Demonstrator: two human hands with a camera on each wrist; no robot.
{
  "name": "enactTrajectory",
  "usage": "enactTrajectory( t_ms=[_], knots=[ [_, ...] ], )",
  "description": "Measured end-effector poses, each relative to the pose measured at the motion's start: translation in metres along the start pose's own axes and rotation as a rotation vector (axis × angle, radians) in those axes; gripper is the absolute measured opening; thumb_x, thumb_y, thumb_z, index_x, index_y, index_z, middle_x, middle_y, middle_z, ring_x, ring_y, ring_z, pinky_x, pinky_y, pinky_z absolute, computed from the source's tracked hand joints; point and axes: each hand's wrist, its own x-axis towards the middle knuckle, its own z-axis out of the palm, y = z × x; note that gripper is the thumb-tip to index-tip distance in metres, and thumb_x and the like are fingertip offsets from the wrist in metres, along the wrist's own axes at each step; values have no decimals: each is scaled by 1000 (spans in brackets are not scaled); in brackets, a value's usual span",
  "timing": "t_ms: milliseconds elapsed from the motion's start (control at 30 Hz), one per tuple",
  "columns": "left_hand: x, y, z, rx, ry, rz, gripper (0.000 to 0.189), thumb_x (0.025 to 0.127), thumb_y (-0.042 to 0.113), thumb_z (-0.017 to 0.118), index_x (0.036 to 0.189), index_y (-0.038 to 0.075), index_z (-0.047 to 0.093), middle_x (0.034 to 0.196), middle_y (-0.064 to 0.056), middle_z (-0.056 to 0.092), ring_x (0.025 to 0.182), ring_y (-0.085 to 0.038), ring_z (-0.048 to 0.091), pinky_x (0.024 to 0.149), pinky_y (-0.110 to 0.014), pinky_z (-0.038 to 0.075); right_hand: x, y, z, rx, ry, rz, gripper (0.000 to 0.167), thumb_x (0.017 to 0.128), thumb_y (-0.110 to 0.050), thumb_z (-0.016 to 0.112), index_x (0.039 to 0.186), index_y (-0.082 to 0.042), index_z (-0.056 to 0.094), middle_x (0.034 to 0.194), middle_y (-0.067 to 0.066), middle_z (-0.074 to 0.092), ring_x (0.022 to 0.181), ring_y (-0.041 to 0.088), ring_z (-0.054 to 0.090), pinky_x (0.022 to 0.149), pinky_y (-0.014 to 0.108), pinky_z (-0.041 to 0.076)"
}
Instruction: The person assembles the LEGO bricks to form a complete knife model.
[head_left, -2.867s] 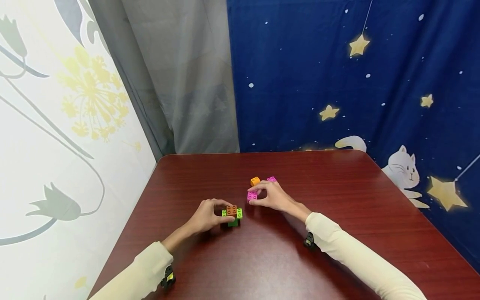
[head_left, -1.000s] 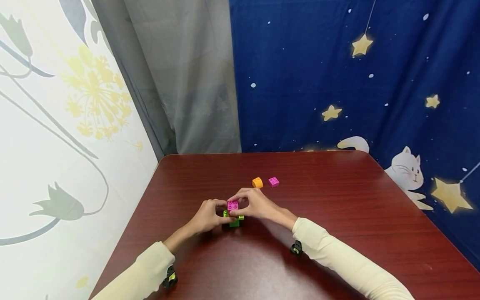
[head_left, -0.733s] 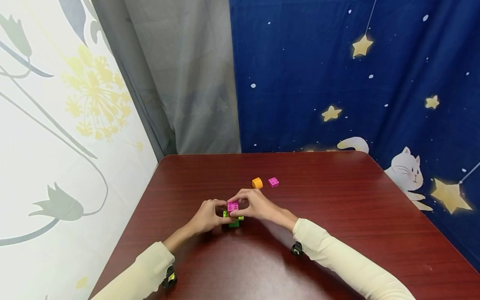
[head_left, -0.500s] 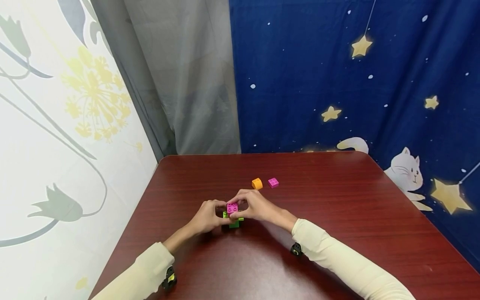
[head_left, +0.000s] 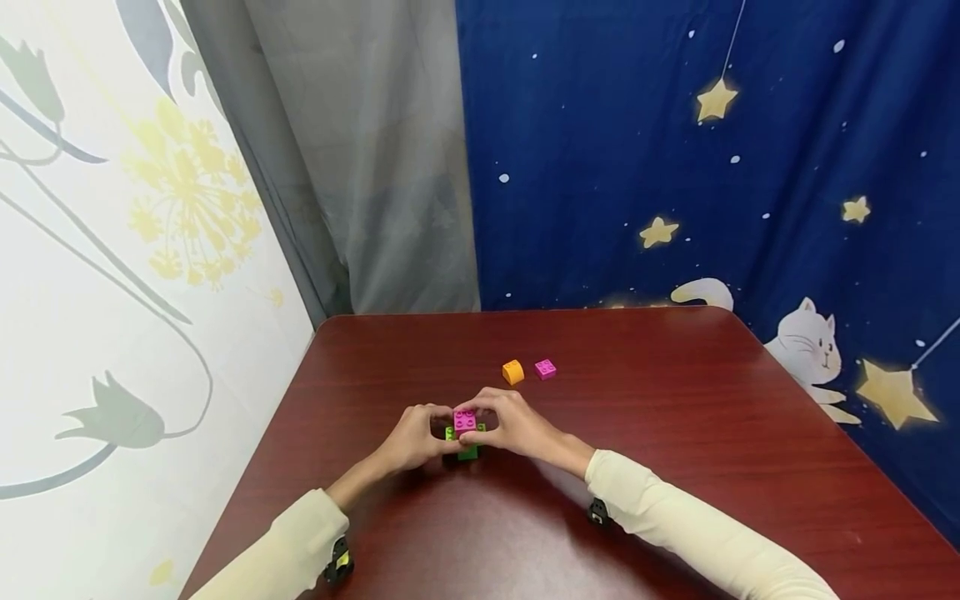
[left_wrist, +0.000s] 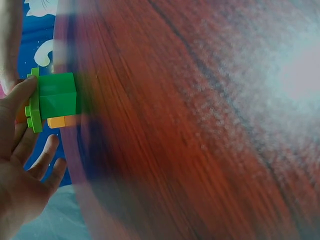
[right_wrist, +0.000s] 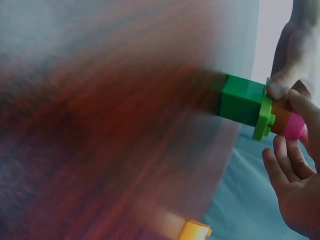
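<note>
At the middle of the table, a small stack of toy building bricks stands upright: green bricks (left_wrist: 57, 95) at the bottom, a lime plate (right_wrist: 263, 117) across them, a brown brick (right_wrist: 281, 119) above that. On top sits a pink brick (head_left: 464, 422), its studs facing up. My right hand (head_left: 517, 425) pinches the pink brick between thumb and fingers from the right. From the left, my left hand (head_left: 411, 437) holds the stack, thumb at the near side around the lime plate and brown brick.
Behind the stack on the dark red table (head_left: 637, 400) lie a curved orange brick (head_left: 513, 372) and a second, flatter pink brick (head_left: 545, 369). A blue star-patterned curtain (head_left: 585, 167) hangs beyond the far edge, a white patterned wall (head_left: 225, 358) on the left.
My right hand took the pink brick from beside the orange one, brought it left over the brown brick, then pushed it slightly down. My left hand has stayed at the stack.
</note>
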Motion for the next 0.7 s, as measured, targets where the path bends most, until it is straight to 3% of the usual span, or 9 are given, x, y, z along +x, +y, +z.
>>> enactTrajectory(
  t_ms=[233, 467, 700],
  knots=[
    [-2, 0, 2, 12, -1, -5, 32, 83, 26, 90, 108, 12, 75, 94, 6, 74, 85, -14, 67, 75, -31, 56, -5, 2, -3, -15, 21, -66, 51, 85, -28, 88, 130, -10, 72, 113, 0, 70, 97, 21, 68, 83, 39, 59],
    [-3, 0, 5, -19, -22, -26, 35, 84, 28, 90, 109, 12, 71, 87, 4, 70, 75, -19, 63, 66, -23, 50, -9, 8, -21, -57, 39, -55, 54, 82, -29, 91, 129, -10, 72, 117, 3, 73, 101, 18, 71, 89, 35, 58],
    [-5, 0, 4, -12, -40, -60, 48, 83, 30, 90, 121, 9, 69, 98, 0, 72, 84, -17, 65, 75, -31, 56, -16, 30, -39, -65, 72, -18, 50, 83, -26, 90, 127, -9, 73, 118, 11, 75, 102, 22, 70, 90, 47, 57]
  ],
)
